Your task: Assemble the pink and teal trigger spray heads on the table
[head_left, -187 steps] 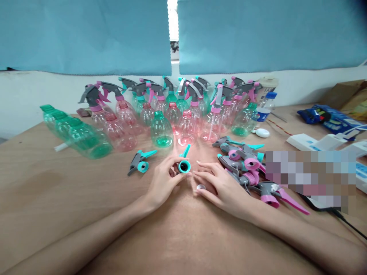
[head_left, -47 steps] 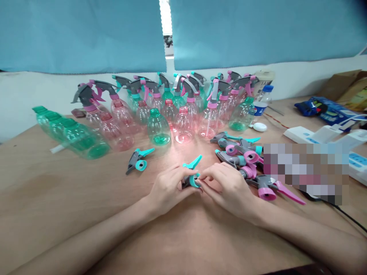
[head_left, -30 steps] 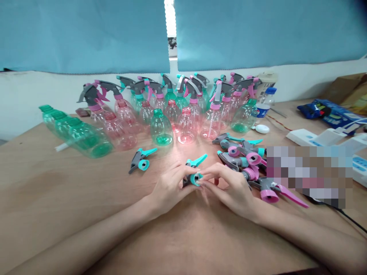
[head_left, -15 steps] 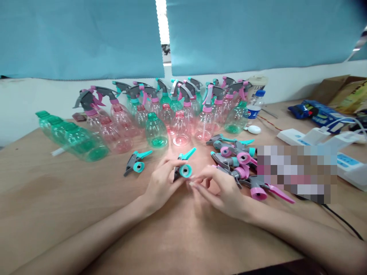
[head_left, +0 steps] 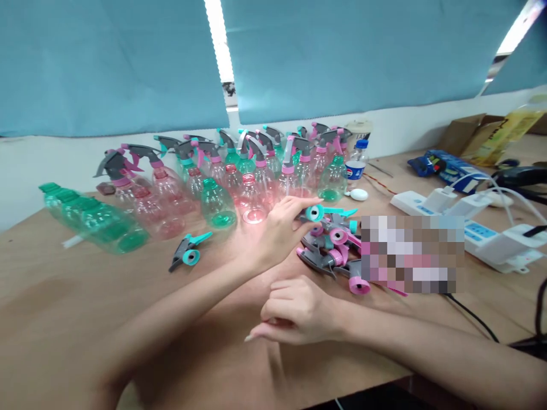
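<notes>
My left hand [head_left: 280,230] reaches to the right across the wooden table [head_left: 64,296] and pinches a grey spray trigger head with a teal collar [head_left: 315,213], holding it over the pile of pink and teal trigger heads [head_left: 333,253]. My right hand [head_left: 294,310] rests near the table's front edge with its fingers curled and its thumb pointing left; whether anything is in it is hidden. One more teal trigger head [head_left: 186,255] lies alone to the left.
Several pink and green spray bottles [head_left: 252,171] stand in a cluster at the back, and green bottles [head_left: 92,219] lie on their sides at the left. White power strips [head_left: 474,228] with cables, a blue packet [head_left: 444,165] and a cardboard box [head_left: 465,128] sit to the right.
My left hand has carried the teal trigger head from the table's middle rightward to the pile. My right hand let go of it and drew back toward me. The view has swung right.
</notes>
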Demonstrator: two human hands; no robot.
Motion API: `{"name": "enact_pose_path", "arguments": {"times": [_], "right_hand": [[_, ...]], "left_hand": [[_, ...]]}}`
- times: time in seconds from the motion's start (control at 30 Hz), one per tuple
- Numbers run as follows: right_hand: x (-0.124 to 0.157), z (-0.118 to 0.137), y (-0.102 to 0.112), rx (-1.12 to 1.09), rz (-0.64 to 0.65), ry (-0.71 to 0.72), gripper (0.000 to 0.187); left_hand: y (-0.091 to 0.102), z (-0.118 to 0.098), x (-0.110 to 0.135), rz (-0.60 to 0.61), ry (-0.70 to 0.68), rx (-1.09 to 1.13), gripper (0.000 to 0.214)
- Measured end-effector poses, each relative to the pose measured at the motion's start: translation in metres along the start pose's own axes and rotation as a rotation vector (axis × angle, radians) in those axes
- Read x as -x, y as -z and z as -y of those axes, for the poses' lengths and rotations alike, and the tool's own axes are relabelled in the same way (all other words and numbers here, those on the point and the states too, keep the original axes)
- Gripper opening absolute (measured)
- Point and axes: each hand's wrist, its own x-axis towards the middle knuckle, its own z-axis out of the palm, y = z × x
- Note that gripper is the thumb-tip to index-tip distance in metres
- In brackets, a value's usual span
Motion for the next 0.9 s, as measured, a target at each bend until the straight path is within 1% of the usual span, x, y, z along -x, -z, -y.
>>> {"name": "enact_pose_path", "arguments": {"times": [0.03, 0.07, 0.13, 0.2, 0.27, 0.33, 0.4, 0.5, 0.6, 0.67, 0.73, 0.8, 0.83, 0.9], "right_hand": [[0.0, -0.001, -0.001, 0.026, -0.002, 0.022, 0.039], [0.0, -0.002, -0.002, 0.05, -0.005, 0.043, 0.041], [0.0, -0.005, -0.003, 0.084, -0.027, 0.075, 0.043], [0.0, -0.008, -0.002, 0.102, -0.051, 0.087, 0.044], [0.0, -0.01, -0.001, 0.114, -0.064, 0.083, 0.042], [0.0, -0.012, 0.0, 0.115, -0.07, 0.072, 0.042], [0.0, -0.013, -0.001, 0.11, -0.071, 0.063, 0.042], [0.0, -0.013, -0.001, 0.102, -0.057, 0.056, 0.042], [0.0, -0.014, 0.003, 0.117, -0.032, 0.035, 0.042], [0.0, -0.015, 0.007, 0.153, 0.002, -0.007, 0.04], [-0.002, -0.017, 0.011, 0.204, 0.036, -0.067, 0.037], [-0.003, -0.019, 0.014, 0.254, 0.058, -0.127, 0.031], [-0.003, -0.02, 0.015, 0.272, 0.064, -0.152, 0.028], [-0.003, -0.022, 0.017, 0.287, 0.069, -0.191, 0.022]], "left_hand": [[-0.006, 0.0, -0.009, -0.009, -0.039, 0.014, 0.033], [-0.012, 0.0, -0.016, 0.009, -0.072, 0.018, 0.033], [-0.022, 0.003, -0.026, 0.095, -0.102, -0.012, 0.034], [-0.028, 0.007, -0.03, 0.243, -0.086, -0.068, 0.034], [-0.029, 0.01, -0.03, 0.41, -0.046, -0.103, 0.035], [-0.026, 0.012, -0.029, 0.522, -0.014, -0.106, 0.041], [-0.022, 0.012, -0.027, 0.548, -0.006, -0.099, 0.045], [-0.014, 0.013, -0.023, 0.469, -0.016, -0.078, 0.037], [0.003, 0.013, -0.015, 0.406, 0.002, -0.095, 0.031], [0.022, 0.012, -0.007, 0.396, 0.039, -0.142, 0.029], [0.046, 0.012, 0.005, 0.385, 0.072, -0.193, 0.027], [0.074, 0.013, 0.021, 0.387, 0.13, -0.249, 0.027], [0.089, 0.015, 0.03, 0.404, 0.172, -0.278, 0.029], [0.119, 0.021, 0.051, 0.397, 0.24, -0.332, 0.029]]}}
